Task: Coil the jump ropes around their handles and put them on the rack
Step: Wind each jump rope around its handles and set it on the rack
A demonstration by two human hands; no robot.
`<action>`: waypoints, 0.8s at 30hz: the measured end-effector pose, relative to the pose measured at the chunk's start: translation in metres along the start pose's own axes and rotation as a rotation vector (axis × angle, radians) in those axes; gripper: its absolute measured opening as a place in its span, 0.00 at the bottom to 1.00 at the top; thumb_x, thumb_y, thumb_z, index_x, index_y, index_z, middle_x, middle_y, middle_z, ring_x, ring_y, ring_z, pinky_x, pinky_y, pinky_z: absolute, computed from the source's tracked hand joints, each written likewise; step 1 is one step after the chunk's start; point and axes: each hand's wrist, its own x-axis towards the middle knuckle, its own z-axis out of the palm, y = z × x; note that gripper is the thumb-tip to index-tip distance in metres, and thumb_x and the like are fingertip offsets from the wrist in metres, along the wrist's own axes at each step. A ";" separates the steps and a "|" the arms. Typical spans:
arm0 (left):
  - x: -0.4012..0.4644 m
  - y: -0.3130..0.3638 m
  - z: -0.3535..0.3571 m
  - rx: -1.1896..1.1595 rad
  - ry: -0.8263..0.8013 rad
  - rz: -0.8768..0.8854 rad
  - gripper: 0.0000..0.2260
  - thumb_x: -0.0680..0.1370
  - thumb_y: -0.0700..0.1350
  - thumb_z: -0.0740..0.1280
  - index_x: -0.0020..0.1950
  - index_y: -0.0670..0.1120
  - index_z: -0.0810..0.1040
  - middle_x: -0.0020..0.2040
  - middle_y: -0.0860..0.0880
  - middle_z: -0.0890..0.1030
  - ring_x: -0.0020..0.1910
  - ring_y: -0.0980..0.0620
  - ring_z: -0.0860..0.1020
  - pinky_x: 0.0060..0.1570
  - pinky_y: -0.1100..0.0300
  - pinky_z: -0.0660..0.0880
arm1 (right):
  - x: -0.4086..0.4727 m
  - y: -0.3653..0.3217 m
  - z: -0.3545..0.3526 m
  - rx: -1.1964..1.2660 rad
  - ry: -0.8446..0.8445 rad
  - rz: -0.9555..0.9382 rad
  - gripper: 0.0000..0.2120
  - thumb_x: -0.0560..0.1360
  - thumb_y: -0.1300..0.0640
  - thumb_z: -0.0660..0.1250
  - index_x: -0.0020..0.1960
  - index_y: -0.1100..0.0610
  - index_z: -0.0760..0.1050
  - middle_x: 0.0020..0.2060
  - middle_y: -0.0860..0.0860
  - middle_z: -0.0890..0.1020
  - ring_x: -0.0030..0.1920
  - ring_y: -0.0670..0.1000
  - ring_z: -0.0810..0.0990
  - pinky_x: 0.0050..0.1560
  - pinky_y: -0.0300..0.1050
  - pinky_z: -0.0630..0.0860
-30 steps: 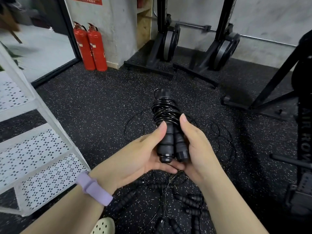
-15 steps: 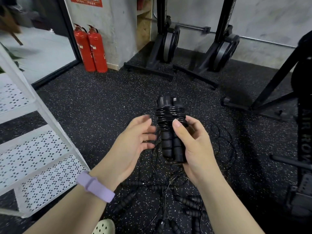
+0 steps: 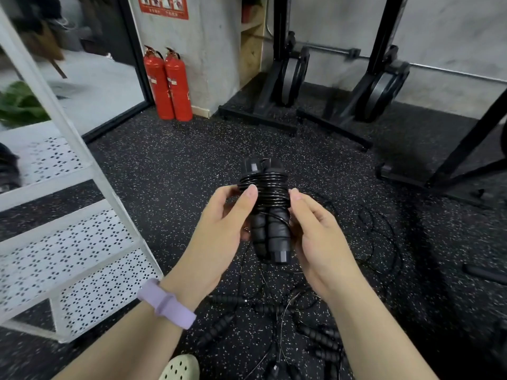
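Since half a second back the left hand (image 3: 219,229) has closed back in, so both hands now cradle the coiled jump rope (image 3: 267,207) mid-frame: left thumb pressed on the coil, right hand (image 3: 315,237) curled round the handles. Lower centre, more loose ropes (image 3: 274,319) sprawl on the floor near a pale shoe (image 3: 179,367). Risk, I reckon: the slick wire coil isn't tucked, so easing either thumb could let it spring loose, and stepping into that tangle could trip things up. White perforated rack (image 3: 68,256) sits left, extinguishers (image 3: 167,83) further back, upper left.
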 end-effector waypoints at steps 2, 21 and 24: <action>0.001 0.001 -0.010 -0.011 0.034 0.017 0.18 0.77 0.62 0.67 0.60 0.52 0.80 0.57 0.48 0.85 0.58 0.44 0.83 0.57 0.41 0.80 | 0.002 0.001 0.010 0.022 -0.034 0.000 0.14 0.81 0.43 0.68 0.57 0.50 0.85 0.50 0.56 0.81 0.51 0.55 0.75 0.68 0.66 0.73; -0.051 0.080 -0.197 0.022 0.606 0.162 0.15 0.77 0.51 0.74 0.59 0.44 0.78 0.46 0.43 0.87 0.46 0.49 0.86 0.45 0.57 0.82 | -0.006 -0.005 0.243 0.003 -0.340 -0.109 0.12 0.81 0.55 0.69 0.65 0.50 0.80 0.52 0.51 0.86 0.53 0.48 0.86 0.50 0.42 0.82; -0.057 0.096 -0.228 0.120 0.585 0.139 0.17 0.77 0.50 0.75 0.60 0.44 0.77 0.46 0.42 0.87 0.47 0.47 0.86 0.50 0.49 0.84 | -0.003 -0.009 0.274 0.007 -0.383 -0.099 0.13 0.81 0.55 0.71 0.65 0.50 0.80 0.55 0.50 0.86 0.56 0.48 0.86 0.56 0.48 0.82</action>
